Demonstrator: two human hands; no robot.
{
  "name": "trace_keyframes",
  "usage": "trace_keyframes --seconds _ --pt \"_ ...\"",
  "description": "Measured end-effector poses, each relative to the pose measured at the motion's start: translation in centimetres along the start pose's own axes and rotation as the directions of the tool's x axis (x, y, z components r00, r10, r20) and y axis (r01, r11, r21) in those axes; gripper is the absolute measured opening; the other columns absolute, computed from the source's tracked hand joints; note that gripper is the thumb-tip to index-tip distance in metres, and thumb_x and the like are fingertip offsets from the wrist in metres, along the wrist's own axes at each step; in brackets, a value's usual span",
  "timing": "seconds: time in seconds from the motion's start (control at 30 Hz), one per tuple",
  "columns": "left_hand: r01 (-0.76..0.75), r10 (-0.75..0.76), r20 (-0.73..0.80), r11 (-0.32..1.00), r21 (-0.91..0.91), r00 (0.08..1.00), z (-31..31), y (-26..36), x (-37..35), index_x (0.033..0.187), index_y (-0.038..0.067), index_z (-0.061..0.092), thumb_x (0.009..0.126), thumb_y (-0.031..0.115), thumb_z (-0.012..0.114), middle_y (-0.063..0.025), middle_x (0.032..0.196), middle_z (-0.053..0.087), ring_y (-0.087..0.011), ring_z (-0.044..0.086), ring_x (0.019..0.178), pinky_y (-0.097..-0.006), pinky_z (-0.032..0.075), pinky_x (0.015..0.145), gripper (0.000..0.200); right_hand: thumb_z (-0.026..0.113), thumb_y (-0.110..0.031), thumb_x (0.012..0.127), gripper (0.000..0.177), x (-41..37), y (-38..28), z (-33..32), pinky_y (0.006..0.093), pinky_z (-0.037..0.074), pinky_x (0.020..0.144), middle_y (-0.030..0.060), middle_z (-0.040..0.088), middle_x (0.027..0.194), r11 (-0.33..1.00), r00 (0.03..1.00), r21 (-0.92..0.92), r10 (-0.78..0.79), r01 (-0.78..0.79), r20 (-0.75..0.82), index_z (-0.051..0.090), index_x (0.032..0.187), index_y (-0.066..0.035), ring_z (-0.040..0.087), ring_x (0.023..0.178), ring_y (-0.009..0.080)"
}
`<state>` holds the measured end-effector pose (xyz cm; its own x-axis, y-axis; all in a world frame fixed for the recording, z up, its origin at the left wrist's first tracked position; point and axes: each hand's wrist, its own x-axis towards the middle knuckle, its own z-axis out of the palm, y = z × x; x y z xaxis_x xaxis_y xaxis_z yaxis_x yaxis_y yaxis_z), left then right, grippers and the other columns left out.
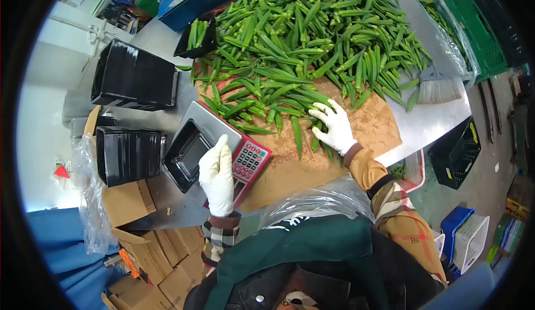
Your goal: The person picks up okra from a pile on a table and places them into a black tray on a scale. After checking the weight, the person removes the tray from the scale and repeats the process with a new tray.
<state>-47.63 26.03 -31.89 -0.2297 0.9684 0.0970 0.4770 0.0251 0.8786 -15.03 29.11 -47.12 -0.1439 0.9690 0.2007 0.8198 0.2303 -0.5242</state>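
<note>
My left hand [218, 177], in a white glove, is at the right edge of a black plastic tray [181, 162]. Its fingers are drawn together; whether they grip the tray's rim or something else is hidden. Nothing shows inside the tray, which rests tilted in view on a red scale [249, 163] with a keypad. My right hand [336, 127], gloved too, reaches over the near edge of a large okra pile [312, 37]. Those fingers are spread and touch several okra pods [297, 134] on the brown paper [356, 159].
Stacks of black trays [131, 76] stand left of the scale, with another stack [129, 154] nearer. A small black tray of okra [197, 36] sits behind. A whisk brush [439, 88] lies at right. Cardboard boxes [161, 254] and a black crate [456, 153] stand below table level.
</note>
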Motion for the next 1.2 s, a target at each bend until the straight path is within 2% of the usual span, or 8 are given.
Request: trace_keyframes --seconds 0.23,0.33,0.37,0.53,0.67,0.7,0.8,1.2 --pt "0.159 -0.1 0.394 0.98 -0.122 0.914 8.8 0.2 3.1 0.133 -0.003 0.063 0.1 0.016 0.064 -0.0139 0.126 0.07 -0.0175 0.064 0.116 -0.0295 0.048 0.103 0.038 0.071 -0.029 0.089 0.071 -6.8 3.1 -5.1 0.0625 0.015 0.122 0.0121 0.035 0.163 0.914 0.938 0.248 0.342 -0.32 -0.05 0.045 0.154 -0.029 0.026 0.149 0.0482" --pt "0.369 -0.351 0.565 0.925 0.086 0.747 12.9 -2.8 2.6 0.14 -0.005 0.054 0.096 0.026 0.069 -0.0154 0.123 0.07 -0.0205 0.067 0.106 -0.0339 0.052 0.092 0.056 0.072 -0.014 0.088 0.062 -9.6 4.7 -5.8 0.045 0.039 0.113 0.0148 0.06 0.143 0.841 0.831 0.435 0.47 -0.321 -0.296 0.055 0.147 -0.013 0.054 0.13 0.0332" --pt "0.231 -0.314 0.544 0.949 0.216 0.778 14.0 -3.1 2.2 0.142 -0.003 0.053 0.095 0.031 0.07 -0.017 0.12 0.069 -0.0236 0.067 0.103 -0.0358 0.052 0.09 0.062 0.074 -0.01 0.086 0.057 -10.5 4.9 -5.1 0.0393 0.047 0.101 0.0128 0.069 0.121 0.824 0.756 0.435 0.533 -0.362 -0.38 0.059 0.141 -0.006 0.062 0.109 0.029" --pt "-0.162 -0.078 0.395 0.827 0.539 0.916 19.2 -7.0 -0.8 0.151 0.001 0.043 0.089 0.035 0.073 -0.0186 0.104 0.067 -0.034 0.065 0.097 -0.0424 0.052 0.086 0.076 0.078 -0.016 0.084 0.054 -12.7 2.1 -4.1 0.0418 0.046 0.099 0.0137 0.065 0.115 0.902 0.848 0.122 0.43 -0.413 -0.309 0.063 0.135 -0.01 0.058 0.11 0.0319" --pt "-0.002 -0.22 0.568 0.932 0.363 0.793 18.2 -6.3 -0.6 0.122 0.001 0.063 0.087 0.019 0.073 -0.0181 0.107 0.062 -0.0364 0.061 0.093 -0.044 0.05 0.083 0.04 0.077 -0.016 0.083 0.058 -10.1 2.1 -3.2 0.0432 0.047 0.099 0.0148 0.064 0.119 0.899 0.864 0.059 0.434 -0.434 -0.255 0.06 0.139 -0.01 0.057 0.114 0.0337" --pt "-0.241 0.092 0.461 0.931 0.275 0.882 18.2 -5.8 -2.2 0.108 0.003 0.064 0.088 0.017 0.071 -0.0177 0.105 0.061 -0.0358 0.06 0.096 -0.0434 0.05 0.084 0.025 0.077 -0.016 0.083 0.06 -9.2 2.2 -3.2 0.0434 0.047 0.099 0.015 0.063 0.12 0.894 0.87 0.033 0.443 -0.447 -0.216 0.058 0.14 -0.01 0.057 0.114 0.0342" --pt "-0.413 0.324 0.553 0.91 0.041 0.768 19.7 -2.0 -4.7 0.111 0.006 0.065 0.087 0.015 0.069 -0.0161 0.105 0.06 -0.0372 0.059 0.1 -0.0456 0.05 0.085 0.027 0.077 -0.018 0.084 0.066 -7.0 3.1 -1.5 0.0439 0.048 0.098 0.0157 0.063 0.12 0.901 0.892 -0.004 0.43 -0.434 -0.139 0.053 0.145 -0.011 0.057 0.113 0.0361" --pt "-0.64 0.357 0.619 0.697 0.322 0.7 17.9 -2.3 -1.8 0.107 0.009 0.067 0.075 0.005 0.069 -0.0142 0.094 0.06 -0.0362 0.059 0.093 -0.0464 0.051 0.079 0.032 0.079 -0.022 0.078 0.066 -9.8 3.7 -6.8 0.0412 0.051 0.096 0.0177 0.064 0.116 0.739 0.745 0.107 0.651 -0.666 0.142 0.057 0.138 -0.006 0.062 0.112 0.0329"
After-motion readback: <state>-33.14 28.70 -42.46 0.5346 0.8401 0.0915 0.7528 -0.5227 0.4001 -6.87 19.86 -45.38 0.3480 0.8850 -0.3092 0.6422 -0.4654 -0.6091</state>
